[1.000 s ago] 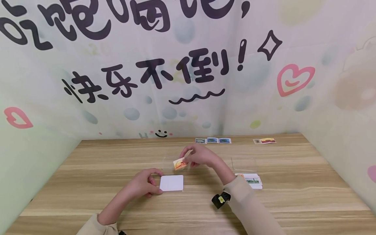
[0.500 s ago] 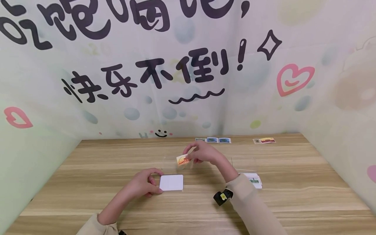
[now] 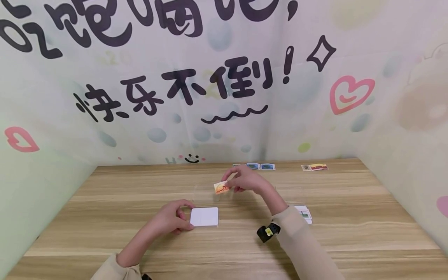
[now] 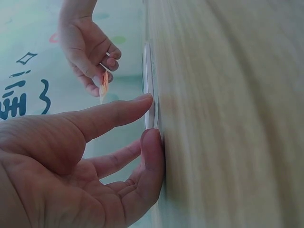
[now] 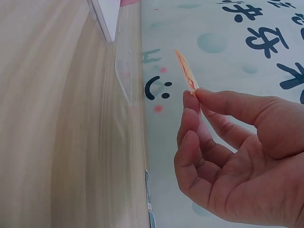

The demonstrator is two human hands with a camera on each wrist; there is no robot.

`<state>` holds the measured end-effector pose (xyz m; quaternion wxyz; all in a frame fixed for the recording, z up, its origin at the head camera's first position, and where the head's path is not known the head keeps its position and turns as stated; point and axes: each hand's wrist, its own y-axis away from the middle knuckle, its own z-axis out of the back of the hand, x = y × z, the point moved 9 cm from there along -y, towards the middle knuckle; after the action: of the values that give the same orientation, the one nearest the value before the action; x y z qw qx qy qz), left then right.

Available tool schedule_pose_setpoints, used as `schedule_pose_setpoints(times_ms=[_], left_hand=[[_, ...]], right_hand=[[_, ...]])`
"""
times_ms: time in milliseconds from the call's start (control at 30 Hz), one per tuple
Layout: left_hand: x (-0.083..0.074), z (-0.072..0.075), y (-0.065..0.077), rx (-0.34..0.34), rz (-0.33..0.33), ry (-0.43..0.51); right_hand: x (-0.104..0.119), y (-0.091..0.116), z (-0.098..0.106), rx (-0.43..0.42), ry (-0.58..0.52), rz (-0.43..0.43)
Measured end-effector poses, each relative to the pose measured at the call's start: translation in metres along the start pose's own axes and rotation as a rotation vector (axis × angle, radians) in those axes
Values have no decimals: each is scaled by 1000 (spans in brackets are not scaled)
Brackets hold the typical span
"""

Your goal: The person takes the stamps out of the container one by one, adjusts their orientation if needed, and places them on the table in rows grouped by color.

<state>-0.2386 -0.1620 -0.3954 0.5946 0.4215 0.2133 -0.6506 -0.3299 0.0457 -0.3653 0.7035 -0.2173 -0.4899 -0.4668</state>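
My right hand (image 3: 246, 179) pinches an orange-and-white postage stamp (image 3: 221, 188) by its right edge, thumb against fingers. It is held up above the table, behind the white cards. In the right wrist view the stamp (image 5: 186, 72) appears nearly edge-on. My left hand (image 3: 172, 216) grips the left side of a shallow clear case holding white cards (image 3: 204, 217), with thumb and forefinger at its two left corners. The left wrist view has the case (image 4: 150, 85) lying flat on the table. A clear plastic lid (image 3: 204, 193) lies just behind it.
Along the table's back edge lie blue stamps (image 3: 260, 166), one partly hidden by my right hand. Further right are a small stamp and a red-yellow stamp (image 3: 319, 167). A second clear lid (image 3: 292, 192) and stamps on white cards (image 3: 305, 214) sit right, partly behind my sleeve.
My right hand has moved slightly right and back, carrying the orange stamp away from the white cards. My left hand has stayed on the case.
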Motion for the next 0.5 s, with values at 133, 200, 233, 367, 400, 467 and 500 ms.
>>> schedule_pose_setpoints(times_ms=[133,200,233,367,400,467,500], left_hand=[[-1,0,0,6,-13,3],[-1,0,0,7,-20,2],[0,0,0,5,-19,2],[-1,1,0,-1,-25,-5],[-1,1,0,-1,-28,-8],[-2,0,1,1,-36,-12],[-3,0,1,2,-39,-13]], right_hand=[[-4,0,4,-7,-8,-6],[-6,0,6,-9,-12,-9],[-7,1,7,-10,-14,-9],[-8,2,10,-14,-9,-17],[-8,2,11,-17,-9,-21],[-9,2,12,-21,-4,-28],[-9,2,13,-23,-1,-30]])
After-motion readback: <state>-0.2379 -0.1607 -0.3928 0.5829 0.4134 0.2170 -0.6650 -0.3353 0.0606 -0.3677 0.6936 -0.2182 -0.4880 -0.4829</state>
